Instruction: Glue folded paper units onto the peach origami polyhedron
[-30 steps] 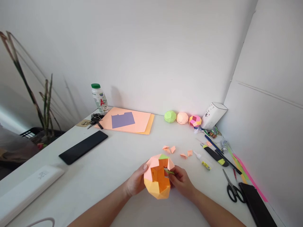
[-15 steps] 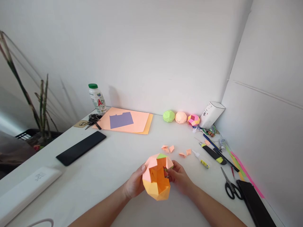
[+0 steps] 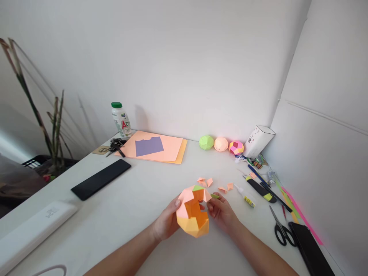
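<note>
My left hand (image 3: 167, 219) is closed around the left side of a hollow, many-sided paper ball (image 3: 184, 207). Its faces are pink above and orange below, with one green face on top. A jagged opening in the ball faces me and shows the orange inside. To the right of the ball, my right hand (image 3: 224, 214) is closed in a pinch on a small green paper piece (image 3: 214, 196). Beyond the hands lie several folded pink paper pieces (image 3: 209, 181). A glue tube (image 3: 247, 200) with a yellow label rests to their right.
At the wall stand finished paper balls in green (image 3: 206, 142), pink (image 3: 221, 144) and magenta (image 3: 236, 147). Scissors (image 3: 280, 228), a cutter knife (image 3: 260, 189) and a dark phone (image 3: 309, 245) lie right. Pink sheets (image 3: 172, 149), a bottle (image 3: 121, 122) and a black slab (image 3: 101, 179) are left.
My right hand has drawn slightly away from the ball's right edge, and the green piece now shows at its fingertips. The ball has turned a little in my left hand. The view has shifted slightly.
</note>
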Available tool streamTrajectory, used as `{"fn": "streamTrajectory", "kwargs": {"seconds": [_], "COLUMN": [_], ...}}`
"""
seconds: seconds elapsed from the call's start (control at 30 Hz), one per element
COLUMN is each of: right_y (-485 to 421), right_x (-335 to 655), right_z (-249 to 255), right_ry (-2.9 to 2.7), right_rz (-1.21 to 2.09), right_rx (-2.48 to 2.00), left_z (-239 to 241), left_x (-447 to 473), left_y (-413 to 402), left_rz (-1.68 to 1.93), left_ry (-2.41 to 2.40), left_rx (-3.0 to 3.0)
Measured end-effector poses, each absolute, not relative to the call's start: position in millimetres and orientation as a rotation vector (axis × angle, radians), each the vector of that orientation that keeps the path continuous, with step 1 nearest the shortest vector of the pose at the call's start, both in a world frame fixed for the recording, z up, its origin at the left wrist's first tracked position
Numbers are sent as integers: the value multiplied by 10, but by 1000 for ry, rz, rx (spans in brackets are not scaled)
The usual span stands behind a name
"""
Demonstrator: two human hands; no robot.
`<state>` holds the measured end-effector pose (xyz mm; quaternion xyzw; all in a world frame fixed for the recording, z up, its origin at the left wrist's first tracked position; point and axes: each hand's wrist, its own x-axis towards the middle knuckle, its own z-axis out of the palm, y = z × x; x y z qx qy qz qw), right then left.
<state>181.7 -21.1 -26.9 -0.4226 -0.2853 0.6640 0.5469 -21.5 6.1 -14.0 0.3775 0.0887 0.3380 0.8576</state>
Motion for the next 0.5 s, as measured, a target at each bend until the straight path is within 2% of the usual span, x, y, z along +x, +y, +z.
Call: {"fn": "streamTrajectory", "kwargs": {"seconds": [0.5], "right_y": [-413], "right_x": [1955], "right_z": [78], "right_ry": [-802], "right_rz": [1527], "right_rx": [-939], "left_z": [-138], "left_x": [-168], "left_y": [79], "left_rz": [699], "left_ry": [375], "left_rx": [776]}}
